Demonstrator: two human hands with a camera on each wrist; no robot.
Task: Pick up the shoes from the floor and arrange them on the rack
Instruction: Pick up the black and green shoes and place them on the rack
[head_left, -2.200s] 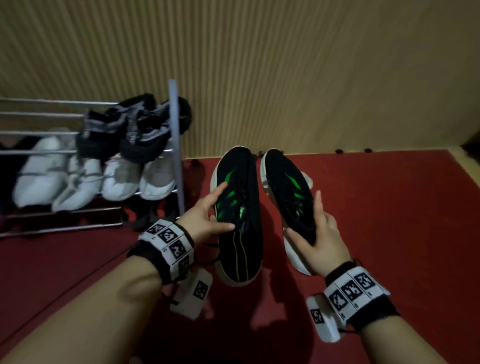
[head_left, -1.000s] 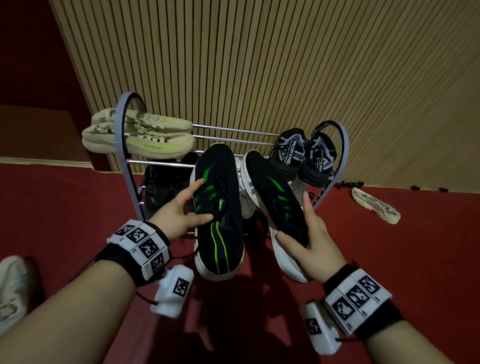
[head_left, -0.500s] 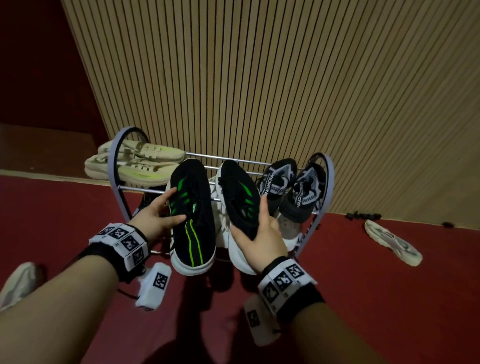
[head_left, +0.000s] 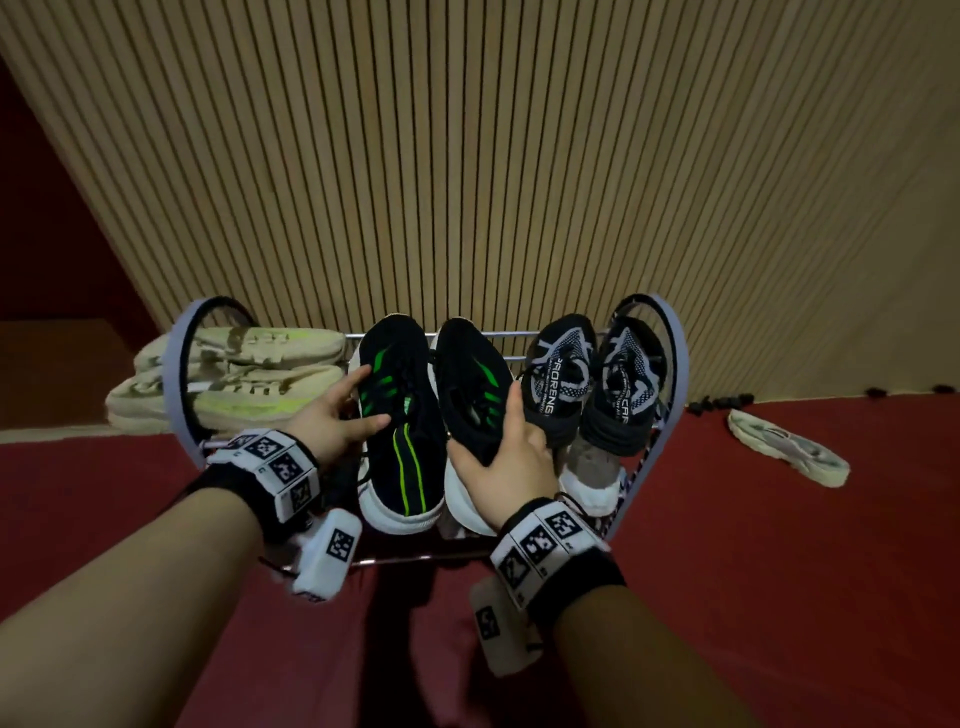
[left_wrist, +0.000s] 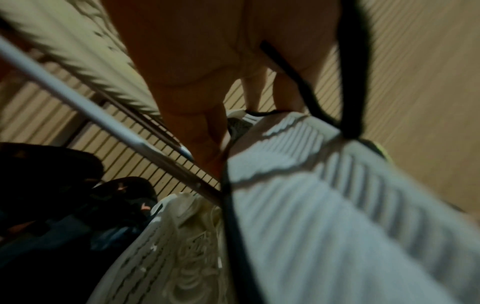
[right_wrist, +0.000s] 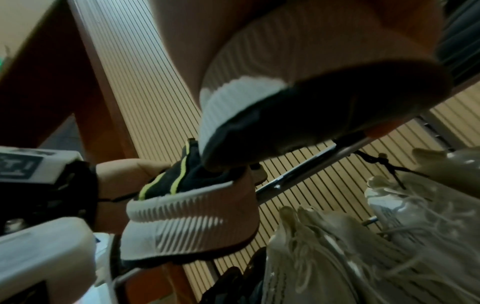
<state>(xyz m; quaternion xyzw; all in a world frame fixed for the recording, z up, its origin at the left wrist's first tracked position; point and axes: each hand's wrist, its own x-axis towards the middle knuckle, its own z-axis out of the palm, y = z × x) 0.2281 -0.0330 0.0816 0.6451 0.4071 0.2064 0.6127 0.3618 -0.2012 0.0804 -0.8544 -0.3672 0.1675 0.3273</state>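
Observation:
I hold a pair of black sneakers with green stripes over the top tier of the metal shoe rack (head_left: 176, 384). My left hand (head_left: 337, 421) grips the left sneaker (head_left: 400, 415) by its inner side, thumb across the laces. My right hand (head_left: 511, 457) holds the right sneaker (head_left: 470, 395) from below and its outer side. Both toes point at the wall, reaching the rack's rear bars. In the left wrist view the white ribbed sole (left_wrist: 337, 205) fills the right side. In the right wrist view both heels (right_wrist: 187, 222) show above a rack bar (right_wrist: 306, 174).
Cream sneakers (head_left: 244, 379) lie on the top tier's left, black-and-grey sneakers (head_left: 592, 384) on its right. White shoes (right_wrist: 337, 257) sit on the lower tier. A pale sandal (head_left: 784, 452) lies on the red floor at right. A slatted wooden wall (head_left: 467, 156) stands behind the rack.
Both hands carried the black sneakers from over the floor to the rack and forward onto its top tier, between the cream pair and the black-and-grey pair. My view came closer.

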